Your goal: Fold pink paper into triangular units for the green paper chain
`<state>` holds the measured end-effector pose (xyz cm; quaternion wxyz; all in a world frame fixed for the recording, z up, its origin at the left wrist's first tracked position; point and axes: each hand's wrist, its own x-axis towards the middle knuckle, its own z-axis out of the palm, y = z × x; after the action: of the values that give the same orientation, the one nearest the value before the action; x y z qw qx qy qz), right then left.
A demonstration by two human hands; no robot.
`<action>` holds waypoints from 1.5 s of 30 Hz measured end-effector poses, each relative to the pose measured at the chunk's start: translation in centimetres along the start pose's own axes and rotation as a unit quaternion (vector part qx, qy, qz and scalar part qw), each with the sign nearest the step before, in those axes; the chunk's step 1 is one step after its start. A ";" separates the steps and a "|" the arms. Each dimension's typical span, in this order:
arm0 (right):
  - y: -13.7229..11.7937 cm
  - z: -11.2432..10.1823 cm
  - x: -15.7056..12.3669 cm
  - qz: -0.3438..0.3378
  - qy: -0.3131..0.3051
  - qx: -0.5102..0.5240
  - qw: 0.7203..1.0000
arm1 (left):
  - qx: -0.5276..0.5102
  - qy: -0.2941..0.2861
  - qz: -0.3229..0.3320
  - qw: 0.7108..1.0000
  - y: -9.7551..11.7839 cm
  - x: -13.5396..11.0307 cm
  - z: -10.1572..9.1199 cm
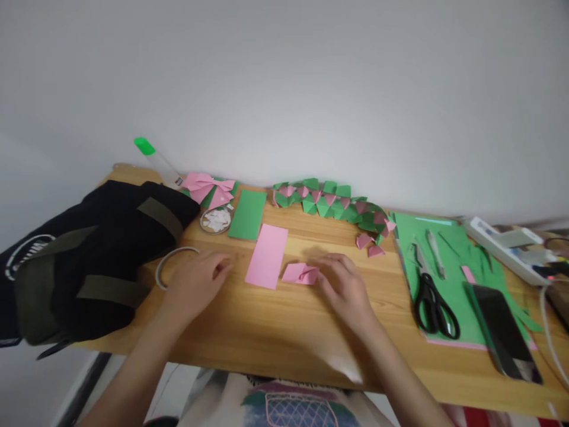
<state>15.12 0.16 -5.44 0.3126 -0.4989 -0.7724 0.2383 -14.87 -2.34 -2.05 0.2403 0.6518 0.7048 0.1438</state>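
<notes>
My left hand [198, 283] is above the table's left part, its fingers loosely curled in with nothing in them. A pale ring-shaped roll [166, 267] lies just beside it. A folded pink paper piece [293, 273] lies on the wood, and the thumb and fingers of my right hand [344, 287] close about its right end. Between my hands is a flat pink paper rectangle [267, 256]. Behind that rectangle rests a green paper rectangle [248, 214]. A curved chain of green and pink folded paper [326, 198] runs along the wall.
A dark bag [102, 249] covers the left end of the wooden table [249, 332]. Near it are a green-capped tube [157, 161], pink folded pieces [208, 187] and a small dish [216, 220]. At right, scissors [431, 296] and a cutter [435, 254] lie on green sheets [466, 320], beside a phone [504, 332] and power strip [507, 249].
</notes>
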 end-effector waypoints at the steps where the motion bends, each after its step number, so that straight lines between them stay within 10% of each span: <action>1: -0.6 -0.3 0.3 0.000 -0.009 -0.016 1.000 | 0.008 0.002 -0.003 1.000 -0.5 -0.3 -0.2; 8: -4.8 1.3 5.8 -0.017 -0.193 -0.122 0.973 | -0.010 -0.083 0.039 0.996 0.4 -0.4 1.4; 18: -9.9 5.9 8.8 -0.112 -0.334 -0.060 0.934 | 0.035 -0.007 -0.092 0.995 -4.8 -2.9 -2.2; 23: -11.0 7.2 10.1 -0.170 -0.311 0.038 0.934 | -0.124 -0.057 -0.007 0.991 -4.0 -3.5 -3.0; 28: -11.5 4.3 10.6 -0.252 -0.180 0.159 0.937 | -0.483 -0.079 0.060 0.870 -1.3 -2.9 -4.3; 45: -11.0 -0.2 7.7 -0.158 -0.105 -0.023 0.982 | -0.381 -0.077 0.216 0.896 4.1 -2.0 -2.6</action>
<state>6.07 2.98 4.09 0.2513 -0.3501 -0.8753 0.2193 -12.72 -3.61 2.56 0.4864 0.6559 0.4173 0.3989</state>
